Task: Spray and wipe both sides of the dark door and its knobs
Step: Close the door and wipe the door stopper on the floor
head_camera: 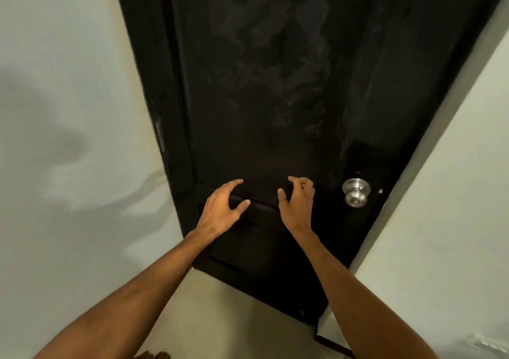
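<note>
Empty hands [223, 209] before door [275, 83]

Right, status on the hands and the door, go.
Left hand and right hand open, empty, reaching at door. Door shut, smeary streaks on panel. Knob untouched. No cloth or spray in view.

This looks like the inside of a home, at an interior doorway. A dark panelled door [275, 83] with a round brushed-metal knob [355, 192] sits between plain pale painted walls [68, 110], above a light tiled floor [234, 317].
</note>
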`<state>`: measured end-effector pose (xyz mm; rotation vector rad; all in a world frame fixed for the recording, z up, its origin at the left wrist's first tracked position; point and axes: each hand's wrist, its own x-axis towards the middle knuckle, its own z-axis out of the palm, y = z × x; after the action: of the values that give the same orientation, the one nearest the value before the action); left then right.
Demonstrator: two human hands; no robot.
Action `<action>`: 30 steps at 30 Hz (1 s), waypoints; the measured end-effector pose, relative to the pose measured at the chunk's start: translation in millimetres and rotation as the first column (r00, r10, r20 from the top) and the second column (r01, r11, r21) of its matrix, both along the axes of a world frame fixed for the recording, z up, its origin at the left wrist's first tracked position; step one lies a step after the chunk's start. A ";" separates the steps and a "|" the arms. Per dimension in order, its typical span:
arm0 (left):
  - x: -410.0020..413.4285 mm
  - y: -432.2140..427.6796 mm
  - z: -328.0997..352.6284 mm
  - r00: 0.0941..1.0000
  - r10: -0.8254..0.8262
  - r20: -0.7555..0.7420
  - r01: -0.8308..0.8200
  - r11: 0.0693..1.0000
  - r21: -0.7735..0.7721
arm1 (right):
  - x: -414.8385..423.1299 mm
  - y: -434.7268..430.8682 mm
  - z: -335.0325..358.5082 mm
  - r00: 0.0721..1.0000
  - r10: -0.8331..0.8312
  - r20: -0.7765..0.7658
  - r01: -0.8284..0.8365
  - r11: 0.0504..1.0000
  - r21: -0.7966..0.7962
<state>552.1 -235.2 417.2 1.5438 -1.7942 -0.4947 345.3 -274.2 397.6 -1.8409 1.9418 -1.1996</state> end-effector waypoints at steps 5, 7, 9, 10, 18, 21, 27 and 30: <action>56.2 33.6 1.3 0.986 0.167 -0.004 -0.167 0.986 0.011 | 65.1 11.6 1.4 0.977 0.215 -0.003 -0.215 0.976 0.020; 76.8 51.6 1.8 0.971 0.238 0.019 -0.238 0.971 -0.004 | 91.6 20.2 -0.7 0.950 0.314 0.004 -0.314 0.949 0.022; 105.5 74.6 -2.8 0.944 0.325 0.054 -0.324 0.946 -0.021 | 125.9 35.6 -1.8 0.913 0.407 -0.031 -0.406 0.913 0.043; 122.0 92.5 -4.4 0.924 0.375 0.068 -0.375 0.927 -0.011 | 148.0 44.5 -4.5 0.888 0.458 -0.047 -0.455 0.889 0.059; 212.9 206.0 -56.2 0.762 0.645 0.059 -0.647 0.762 0.035 | 268.5 109.2 -48.3 0.590 0.794 -0.148 -0.755 0.607 0.248; 244.4 245.6 -90.6 0.702 0.709 0.066 -0.711 0.693 0.119 | 311.6 134.3 -81.6 0.466 0.869 -0.166 -0.805 0.494 0.327; 259.3 303.7 -166.0 0.650 0.756 0.071 -0.740 0.610 0.283 | 348.9 169.4 -157.2 0.319 0.938 -0.138 -0.789 0.343 0.510; 276.7 332.1 -234.6 0.609 0.792 0.035 -0.736 0.548 0.396 | 379.0 181.1 -216.4 0.236 0.964 -0.122 -0.756 0.261 0.601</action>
<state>828.8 96.9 182.7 2.2961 -0.7468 -0.4933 724.3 -93.1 181.2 -2.4673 0.6847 0.1193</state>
